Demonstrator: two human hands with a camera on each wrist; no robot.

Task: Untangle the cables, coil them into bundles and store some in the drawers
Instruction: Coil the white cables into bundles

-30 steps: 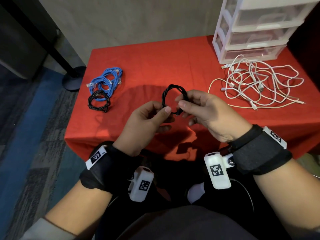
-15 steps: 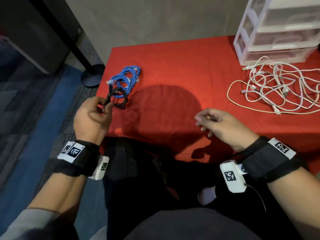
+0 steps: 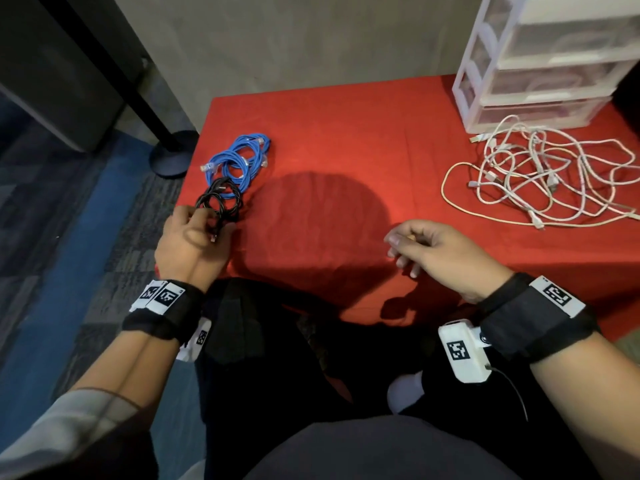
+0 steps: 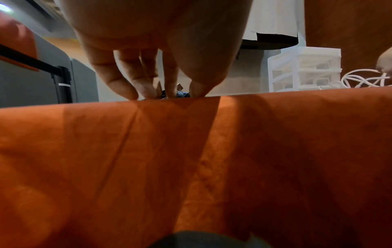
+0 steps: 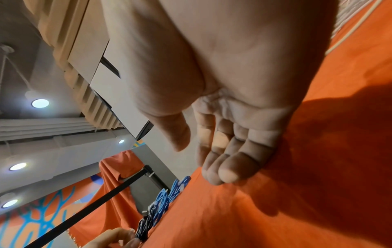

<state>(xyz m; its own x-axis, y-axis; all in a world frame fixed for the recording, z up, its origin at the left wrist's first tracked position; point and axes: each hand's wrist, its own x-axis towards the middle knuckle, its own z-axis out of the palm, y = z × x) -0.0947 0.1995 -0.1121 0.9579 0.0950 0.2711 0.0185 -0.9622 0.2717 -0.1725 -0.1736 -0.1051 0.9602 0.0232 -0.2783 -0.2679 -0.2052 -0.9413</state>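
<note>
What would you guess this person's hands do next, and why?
Probably the left hand lets go of the coiled black cable bundle, which already lies on the red tablecloth beside the blue coiled cable. The right hand holds nothing, and the tangled white cables remain unsorted.

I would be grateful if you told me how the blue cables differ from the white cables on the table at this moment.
The blue cables are coiled into neat bundles; the white cables lie in a loose tangle. The blue cables sit at the table's left edge beside black coils; the white cables spread in front of the drawer unit on the right. Both rest on the red cloth, unheld.
</note>
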